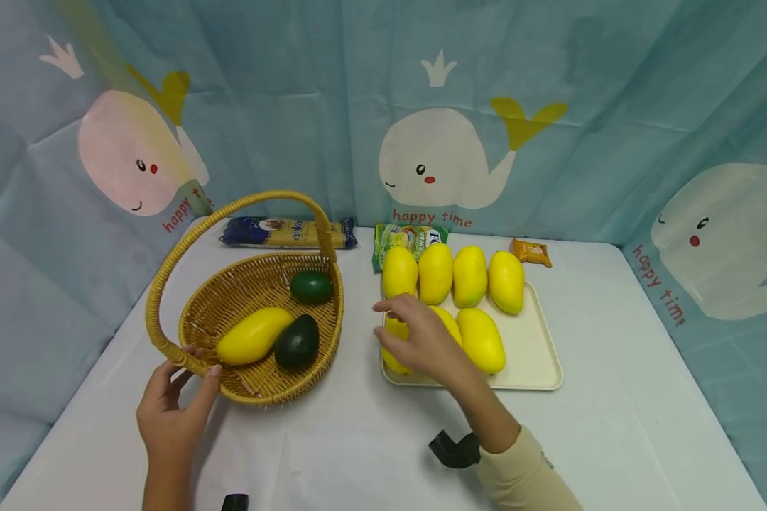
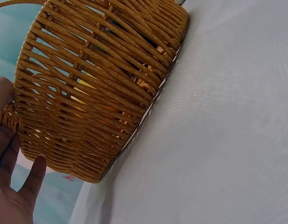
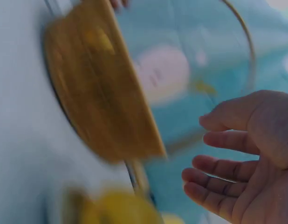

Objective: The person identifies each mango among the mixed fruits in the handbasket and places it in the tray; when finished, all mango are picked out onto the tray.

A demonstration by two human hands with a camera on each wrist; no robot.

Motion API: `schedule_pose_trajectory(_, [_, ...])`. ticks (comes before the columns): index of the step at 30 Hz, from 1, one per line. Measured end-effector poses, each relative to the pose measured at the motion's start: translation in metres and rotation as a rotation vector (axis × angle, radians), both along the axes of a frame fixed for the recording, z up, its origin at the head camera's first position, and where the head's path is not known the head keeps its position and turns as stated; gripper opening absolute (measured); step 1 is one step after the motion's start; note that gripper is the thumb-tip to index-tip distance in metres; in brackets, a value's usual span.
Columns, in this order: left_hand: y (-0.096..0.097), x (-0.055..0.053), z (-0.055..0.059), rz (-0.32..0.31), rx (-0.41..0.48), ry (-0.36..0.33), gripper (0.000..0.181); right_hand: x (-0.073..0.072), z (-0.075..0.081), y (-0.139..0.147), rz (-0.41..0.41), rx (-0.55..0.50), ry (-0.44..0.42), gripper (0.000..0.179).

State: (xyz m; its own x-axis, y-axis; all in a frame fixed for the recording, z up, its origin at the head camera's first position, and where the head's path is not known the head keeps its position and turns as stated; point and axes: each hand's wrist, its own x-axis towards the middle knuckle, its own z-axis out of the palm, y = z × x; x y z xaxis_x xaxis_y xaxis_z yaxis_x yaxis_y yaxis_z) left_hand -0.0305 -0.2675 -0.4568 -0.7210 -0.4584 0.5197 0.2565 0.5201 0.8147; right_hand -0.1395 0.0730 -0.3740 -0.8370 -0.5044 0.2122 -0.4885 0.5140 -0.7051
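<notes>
At the left of the head view stands a wicker basket (image 1: 324,363) with a tall hoop handle (image 1: 155,301). In it lie a yellow mango (image 1: 256,336), a dark avocado (image 1: 297,343) and a green avocado (image 1: 311,287). My left hand (image 1: 174,415) grips the basket's near left rim by the handle's foot, thumb toward the front. Over the left part of a cream tray (image 1: 529,355) hovers my right hand (image 1: 425,341), holding nothing, its fingers loosely bent toward the basket. It partly hides the near mangoes. Several mangoes, including one mango (image 1: 481,341) beside the hand, lie on the tray.
Behind the basket lies a blue and yellow pasta packet (image 1: 287,233). A green packet (image 1: 409,241) and a small orange packet (image 1: 532,253) lie behind the tray. A whale-printed curtain (image 1: 281,128) encloses the white table (image 1: 620,397).
</notes>
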Motion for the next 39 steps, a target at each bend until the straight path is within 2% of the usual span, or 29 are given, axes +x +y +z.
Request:
schedule_pose_trajectory(5, [0.002, -0.001, 0.000, 0.004, -0.015, 0.006, 0.048, 0.013, 0.005, -0.060, 0.183, 0.088, 0.098, 0.032])
schedule_pose_trajectory(8, [0.001, 0.000, 0.001, 0.009, -0.017, 0.001, 0.049, 0.017, 0.007, -0.091, 0.301, 0.107, 0.140, 0.032])
schedule_pose_trajectory(11, [-0.001, 0.002, 0.001, 0.003, -0.016, -0.006, 0.050, 0.020, 0.006, -0.117, 0.406, 0.093, 0.077, 0.034])
schedule_pose_trajectory(13, [-0.001, 0.002, 0.001, -0.003, -0.020, -0.010, 0.050, 0.021, 0.003, -0.130, 0.439, 0.101, 0.014, 0.036])
schedule_pose_trajectory(15, [-0.002, 0.002, 0.001, -0.008, -0.021, -0.013, 0.050, 0.022, 0.000, -0.139, 0.435, 0.133, -0.040, 0.038])
schedule_pose_trajectory(17, [-0.002, 0.002, 0.000, -0.010, -0.018, -0.011, 0.050, 0.023, -0.004, -0.144, 0.394, 0.189, -0.048, 0.041])
schedule_pose_trajectory(21, [-0.001, 0.002, 0.000, -0.005, -0.020, -0.009, 0.050, 0.022, -0.011, -0.148, 0.259, 0.310, 0.020, 0.045])
schedule_pose_trajectory(24, [-0.001, 0.001, 0.000, -0.001, -0.031, -0.011, 0.050, 0.017, -0.015, -0.151, 0.174, 0.354, 0.075, 0.049])
schedule_pose_trajectory(26, [-0.001, 0.001, 0.000, 0.002, -0.031, -0.014, 0.050, 0.012, -0.018, -0.155, 0.146, 0.362, 0.081, 0.054])
schedule_pose_trajectory(30, [-0.002, 0.001, -0.001, -0.005, -0.027, -0.012, 0.050, 0.004, -0.025, -0.165, 0.120, 0.392, 0.015, 0.070])
schedule_pose_trajectory(34, [-0.002, 0.001, -0.002, -0.016, -0.031, 0.019, 0.049, -0.002, -0.031, -0.178, 0.106, 0.386, -0.048, 0.088])
schedule_pose_trajectory(36, [-0.002, 0.001, -0.001, -0.019, -0.033, 0.021, 0.048, -0.003, -0.033, -0.186, 0.111, 0.411, -0.011, 0.089])
schedule_pose_trajectory(39, [-0.002, 0.001, 0.000, -0.018, -0.026, 0.003, 0.049, -0.005, -0.036, -0.194, 0.147, 0.492, 0.094, 0.083])
